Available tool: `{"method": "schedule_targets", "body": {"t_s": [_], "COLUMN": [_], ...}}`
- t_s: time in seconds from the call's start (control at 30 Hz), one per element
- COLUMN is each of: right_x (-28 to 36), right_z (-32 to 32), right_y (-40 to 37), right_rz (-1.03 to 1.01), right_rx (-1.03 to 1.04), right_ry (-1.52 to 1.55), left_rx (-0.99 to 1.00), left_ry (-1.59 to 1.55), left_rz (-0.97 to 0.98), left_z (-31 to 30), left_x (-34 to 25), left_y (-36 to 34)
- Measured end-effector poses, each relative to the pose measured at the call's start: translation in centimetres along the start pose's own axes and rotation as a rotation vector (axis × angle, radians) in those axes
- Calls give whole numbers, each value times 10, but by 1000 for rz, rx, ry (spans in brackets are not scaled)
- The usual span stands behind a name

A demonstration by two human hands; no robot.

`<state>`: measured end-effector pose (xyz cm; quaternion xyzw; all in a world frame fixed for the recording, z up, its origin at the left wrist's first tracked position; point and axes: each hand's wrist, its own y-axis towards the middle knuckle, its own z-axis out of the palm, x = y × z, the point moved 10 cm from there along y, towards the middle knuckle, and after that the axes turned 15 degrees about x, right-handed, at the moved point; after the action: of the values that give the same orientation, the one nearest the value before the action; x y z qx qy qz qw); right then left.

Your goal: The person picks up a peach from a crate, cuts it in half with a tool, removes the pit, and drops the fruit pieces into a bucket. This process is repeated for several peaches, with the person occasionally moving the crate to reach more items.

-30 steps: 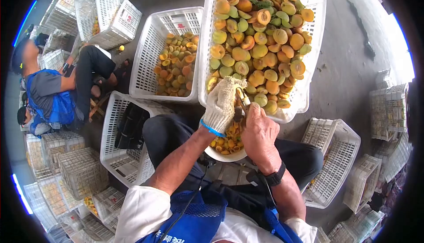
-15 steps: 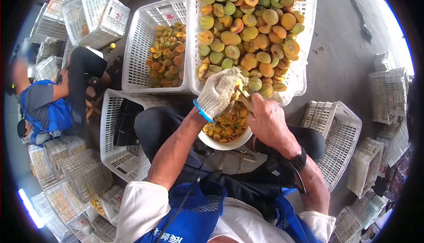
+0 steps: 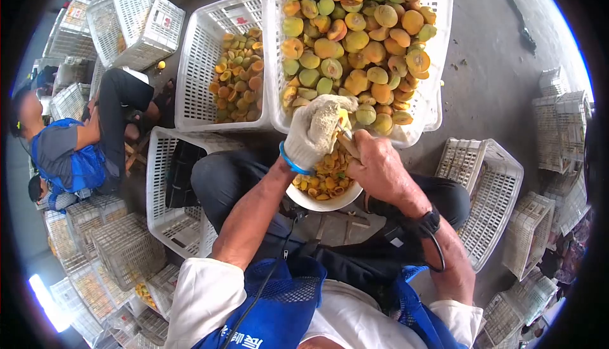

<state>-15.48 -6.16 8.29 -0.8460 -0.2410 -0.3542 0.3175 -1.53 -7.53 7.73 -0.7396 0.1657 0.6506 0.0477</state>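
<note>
My left hand, in a dirty white knit glove with a blue cuff, is closed around a yellow peach half. Most of that piece is hidden by the glove. My bare right hand grips the wooden handle of a small pitting knife, its tip against the fruit. Below both hands, a white bowl between my knees holds yellow peach scraps. Just ahead stands a white plastic crate heaped with greenish-orange peach halves.
Another crate at left holds more cut fruit. A crate with a black item sits by my left knee, and a tilted crate lies at right. A co-worker sits at far left among stacked crates.
Both hands stay together over the bowl with small shifts; the right hand has moved slightly left and up, turning the knife at the fruit. The view has shifted a little.
</note>
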Motion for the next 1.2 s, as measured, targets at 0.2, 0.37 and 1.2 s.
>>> {"method": "schedule_targets", "body": {"t_s": [0.2,0.37,1.2], "right_x": [-5,-9,-63], "right_z": [-7,-10,122], "right_y": [-14,-13,-43], "right_rz": [-101,-50,22], "right_rx": [134,170,-39], "right_ry": [-210,-138,-171], "left_rx": [190,222,-328], "left_ry": [-269,-195,1281], "left_rz": [-68,-26,-437], "left_z": [24,27,-129], "left_x": [5,4,-41], "left_y": [-4,1,0]}}
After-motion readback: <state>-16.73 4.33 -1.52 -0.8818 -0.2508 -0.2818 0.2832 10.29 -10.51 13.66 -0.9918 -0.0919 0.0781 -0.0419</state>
